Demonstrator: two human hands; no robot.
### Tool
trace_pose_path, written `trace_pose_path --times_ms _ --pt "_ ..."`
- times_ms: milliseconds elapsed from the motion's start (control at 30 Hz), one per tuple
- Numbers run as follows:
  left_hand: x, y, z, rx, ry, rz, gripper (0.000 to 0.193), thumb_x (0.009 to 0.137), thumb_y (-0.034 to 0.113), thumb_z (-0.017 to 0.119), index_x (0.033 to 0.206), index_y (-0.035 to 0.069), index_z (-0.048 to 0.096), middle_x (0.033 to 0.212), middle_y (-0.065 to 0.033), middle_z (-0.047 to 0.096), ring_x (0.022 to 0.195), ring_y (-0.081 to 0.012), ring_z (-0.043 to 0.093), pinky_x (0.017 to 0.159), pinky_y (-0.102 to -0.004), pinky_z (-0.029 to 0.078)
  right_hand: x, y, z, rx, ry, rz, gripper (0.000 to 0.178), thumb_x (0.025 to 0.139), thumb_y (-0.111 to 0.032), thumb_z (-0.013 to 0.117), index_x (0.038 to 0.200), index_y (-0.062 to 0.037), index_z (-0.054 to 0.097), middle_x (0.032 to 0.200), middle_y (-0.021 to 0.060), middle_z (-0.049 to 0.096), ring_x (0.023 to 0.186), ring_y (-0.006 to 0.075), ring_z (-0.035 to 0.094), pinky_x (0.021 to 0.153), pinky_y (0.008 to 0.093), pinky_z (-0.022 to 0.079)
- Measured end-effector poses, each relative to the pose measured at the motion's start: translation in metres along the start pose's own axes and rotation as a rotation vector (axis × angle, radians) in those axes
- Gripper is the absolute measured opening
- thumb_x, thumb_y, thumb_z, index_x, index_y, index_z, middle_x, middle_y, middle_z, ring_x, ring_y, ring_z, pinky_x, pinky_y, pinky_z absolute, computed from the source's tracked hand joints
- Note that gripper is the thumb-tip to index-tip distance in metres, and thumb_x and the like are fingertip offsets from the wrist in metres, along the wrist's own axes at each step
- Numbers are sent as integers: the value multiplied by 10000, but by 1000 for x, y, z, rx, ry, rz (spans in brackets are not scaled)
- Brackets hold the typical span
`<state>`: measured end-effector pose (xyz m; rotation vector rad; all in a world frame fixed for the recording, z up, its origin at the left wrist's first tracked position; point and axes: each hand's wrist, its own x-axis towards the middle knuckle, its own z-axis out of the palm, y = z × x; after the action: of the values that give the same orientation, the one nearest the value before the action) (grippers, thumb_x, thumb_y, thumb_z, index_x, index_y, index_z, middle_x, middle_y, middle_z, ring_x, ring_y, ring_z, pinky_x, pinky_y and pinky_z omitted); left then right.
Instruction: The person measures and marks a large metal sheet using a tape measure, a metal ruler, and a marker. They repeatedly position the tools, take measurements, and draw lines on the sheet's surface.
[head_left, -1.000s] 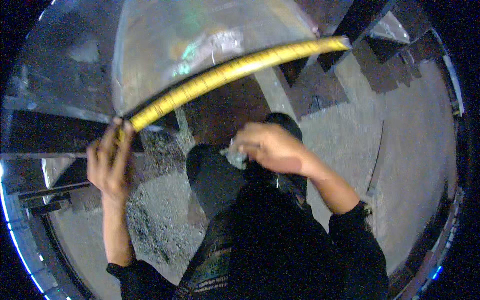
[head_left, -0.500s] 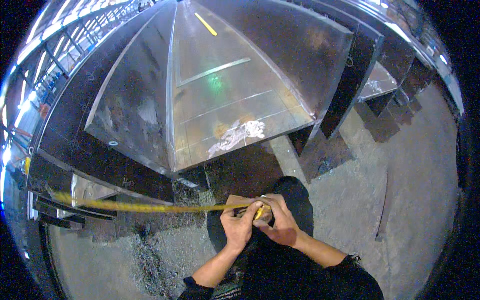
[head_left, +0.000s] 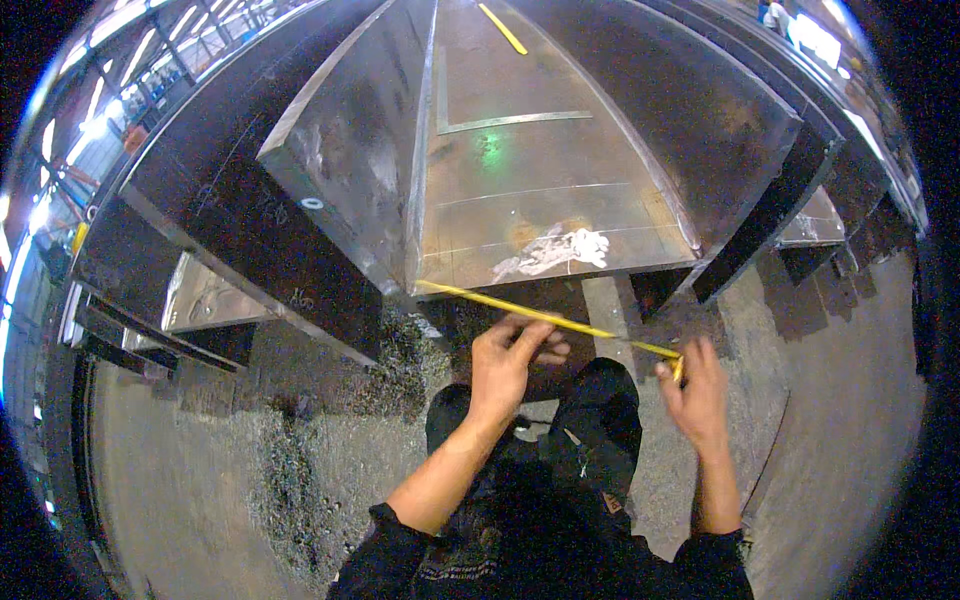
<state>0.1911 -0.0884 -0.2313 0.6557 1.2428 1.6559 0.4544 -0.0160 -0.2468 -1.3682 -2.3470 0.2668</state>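
A yellow tape measure blade (head_left: 480, 298) stretches from the near left corner of the steel channel's bottom plate (head_left: 560, 205) toward the right, a little below the plate's near edge. My left hand (head_left: 503, 362) pinches the blade partway along between thumb and fingers. My right hand (head_left: 700, 395), slightly blurred, grips the far right end of the tape; its case is mostly hidden by the fingers. A white smear (head_left: 555, 250) marks the plate near its edge, with thin scribed lines across the metal.
An L-shaped steel square (head_left: 515, 122) lies on the plate, and a yellow strip (head_left: 503, 30) farther back. Upright steel walls (head_left: 350, 150) flank the plate. More dark beams stand left and right. Metal chips (head_left: 400, 350) litter the floor by my feet.
My hands have moved apart, the right one away to the right. The blade, which pointed out left from both hands, now runs between the plate's corner and my right hand. The view has shifted.
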Motion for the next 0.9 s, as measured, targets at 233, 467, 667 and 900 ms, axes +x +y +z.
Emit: trace_pose_path --times_ms 233,467,667,900 --pt "-1 2 13 -236 82 142 165 948 186 620 984 26 607 788 -70 616 653 -186 646 576 -300 547 46 -22 -59 -97 -26 -240 457 864 -370 629 1137 -8 572 1185 222 545 1078 407 552 880 475 478" --pt "0 13 -14 -342 309 245 202 959 292 603 994 100 550 768 -10 552 586 -146 571 482 -272 423 66 -78 -64 -204 70 -461 385 824 -343 656 1028 -26 575 1038 168 557 967 350 579 743 441 513" --pt "9 11 -8 -334 283 176 191 966 292 590 1002 107 557 763 -13 567 561 -146 561 463 -269 422 85 -54 -71 -199 60 -476 398 834 -366 652 1030 -29 574 1014 157 553 967 353 581 747 450 508" --pt "-21 26 -70 595 737 748 186 917 227 669 939 43 662 863 -13 619 723 -91 528 671 -248 453 96 23 -98 -246 113 -297 417 879 -391 620 1089 -35 568 1082 188 557 954 409 584 793 477 494"
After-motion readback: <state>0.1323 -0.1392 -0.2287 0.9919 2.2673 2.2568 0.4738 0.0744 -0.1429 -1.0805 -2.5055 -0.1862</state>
